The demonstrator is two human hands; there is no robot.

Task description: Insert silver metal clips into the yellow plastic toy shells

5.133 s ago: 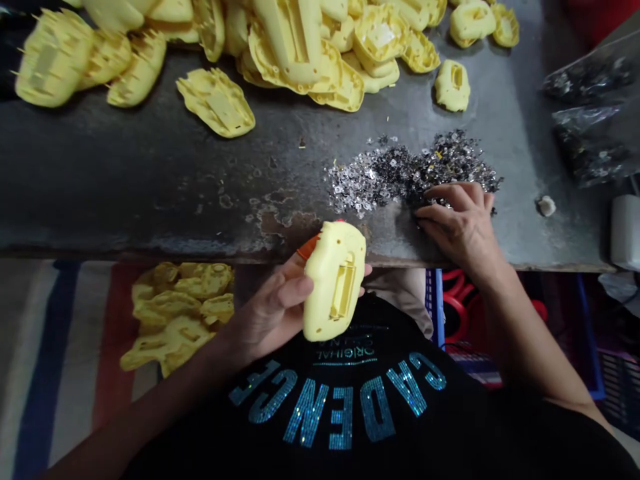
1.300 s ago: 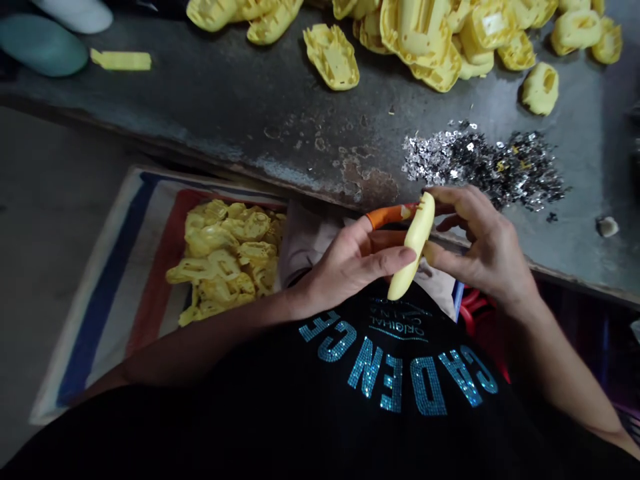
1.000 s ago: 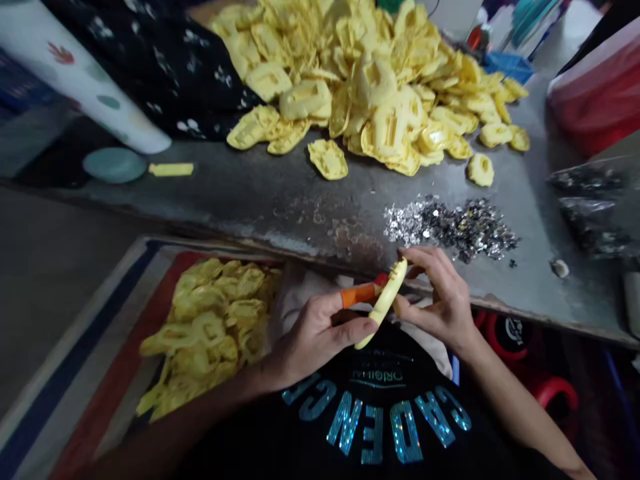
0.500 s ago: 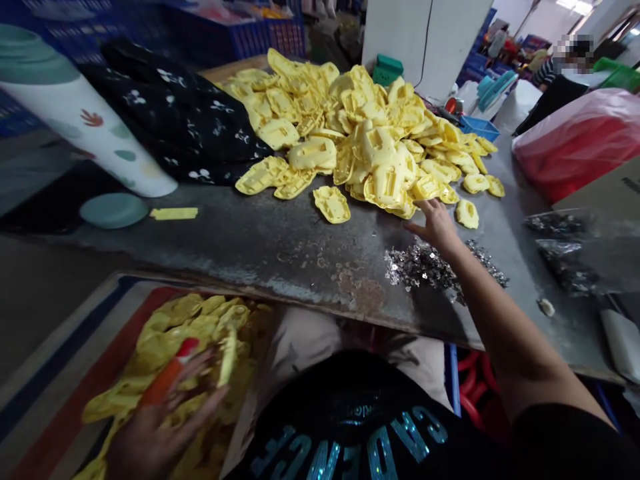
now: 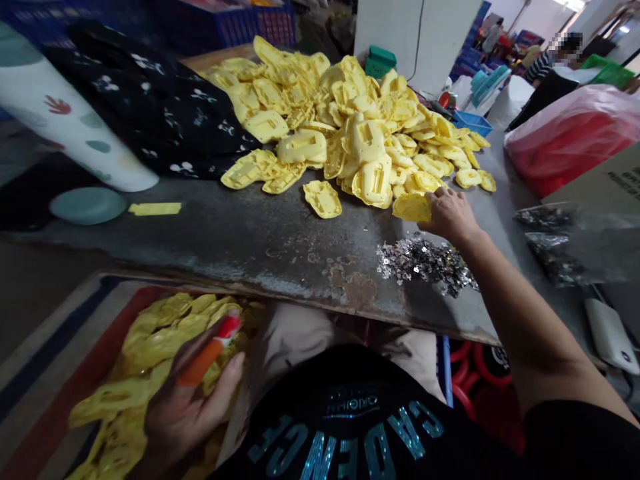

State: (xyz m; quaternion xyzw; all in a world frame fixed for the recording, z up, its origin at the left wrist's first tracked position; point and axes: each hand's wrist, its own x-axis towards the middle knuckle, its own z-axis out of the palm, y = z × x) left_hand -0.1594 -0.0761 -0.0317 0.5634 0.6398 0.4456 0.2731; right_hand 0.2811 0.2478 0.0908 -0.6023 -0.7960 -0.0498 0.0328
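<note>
My right hand [image 5: 449, 215] reaches across the grey metal bench [image 5: 240, 240] and grips a yellow plastic shell [image 5: 411, 207] at the near edge of a large heap of yellow shells [image 5: 350, 113]. A small pile of shiny metal bits [image 5: 423, 260] lies just in front of that hand. My left hand [image 5: 187, 407] hangs low at my left side over a striped sack [image 5: 55, 400] of yellow shells [image 5: 150, 347]. Its fingers are spread, and an orange cover [image 5: 207, 357] sits on one finger. No shell is in that hand.
A patterned white cylinder [image 5: 65, 127] and dark spotted cloth [image 5: 150, 107] lie at the bench's far left, with a teal disc [image 5: 87, 205] and a yellow strip [image 5: 155, 209]. Clear bags of dark parts [image 5: 555, 247], a red bag [image 5: 575, 140] and a seated person [image 5: 560, 60] are at right.
My left hand has let go of the finished shell over the sack. My right hand left the metal bits, reached to the heap and took hold of a new shell.
</note>
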